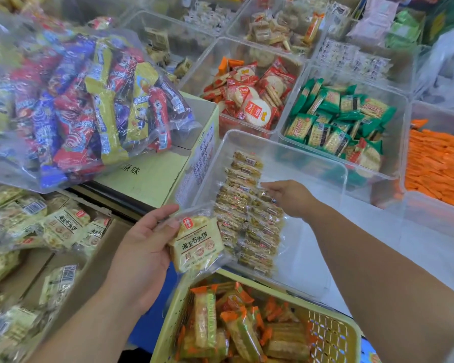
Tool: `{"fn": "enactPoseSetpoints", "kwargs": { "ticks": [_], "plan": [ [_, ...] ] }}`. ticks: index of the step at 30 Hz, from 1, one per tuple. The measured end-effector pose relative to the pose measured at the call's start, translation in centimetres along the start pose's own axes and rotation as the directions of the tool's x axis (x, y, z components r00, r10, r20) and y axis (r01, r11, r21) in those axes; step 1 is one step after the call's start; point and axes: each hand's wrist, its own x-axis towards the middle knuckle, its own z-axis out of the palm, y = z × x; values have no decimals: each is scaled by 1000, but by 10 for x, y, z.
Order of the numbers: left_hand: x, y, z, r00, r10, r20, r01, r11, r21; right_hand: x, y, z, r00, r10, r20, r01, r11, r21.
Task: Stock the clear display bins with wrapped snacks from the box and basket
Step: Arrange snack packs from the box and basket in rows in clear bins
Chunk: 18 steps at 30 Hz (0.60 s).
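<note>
My left hand [144, 244] grips a small stack of clear-wrapped pale yellow snack packs [197, 246] just outside the near corner of a clear display bin [323, 163]. Inside that bin, rows of the same snacks [247, 205] stand on edge along its left side. My right hand [288, 197] reaches into the bin and its fingers pinch one wrapped pack at the end of a row. A cardboard box [89, 271] at the lower left holds several more of these packs [60, 226]. A pale yellow basket [333, 334] at the bottom holds orange-wrapped snacks [231, 323].
A big clear bag of colourful bars [71, 106] lies on a closed carton [152, 176] at the left. Other bins behind hold red-wrapped rice crackers [252, 98], green-wrapped biscuits [344, 121] and orange sticks [438, 166]. The right half of the near bin is bare.
</note>
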Motion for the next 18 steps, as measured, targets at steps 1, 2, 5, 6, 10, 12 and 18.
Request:
{"fn": "enactPoseSetpoints", "kwargs": {
  "ticks": [1, 2, 5, 6, 10, 12, 18],
  "plan": [
    [0, -1, 0, 1000, 0, 10, 0, 1000, 1, 3, 0, 2, 1000, 2, -11, -3, 1000, -23],
    [0, -1, 0, 1000, -3, 17, 3, 1000, -4, 5, 0, 5, 1000, 3, -14, -3, 999, -47],
    [0, 1, 4, 1000, -18, 19, 18, 1000, -15, 7, 0, 17, 1000, 26, 10, -25, 996, -88],
    [0, 2, 7, 1000, -24, 13, 25, 999, -21, 6, 1, 20, 999, 35, 20, -33, 995, -94],
    [0, 6, 16, 998, -38, -47, 38, 999, 0, -5, 9, 29, 1000, 11, 23, -10, 999, -44],
    [0, 7, 20, 998, -62, -31, 65, 994, 88, -13, 12, 29, 1000, 8, -16, -9, 999, -43],
    [2, 19, 43, 1000, -2, -7, 4, 976, 217, -51, -12, 7, 982, 18, -190, -6, 998, 62]
  ]
}}
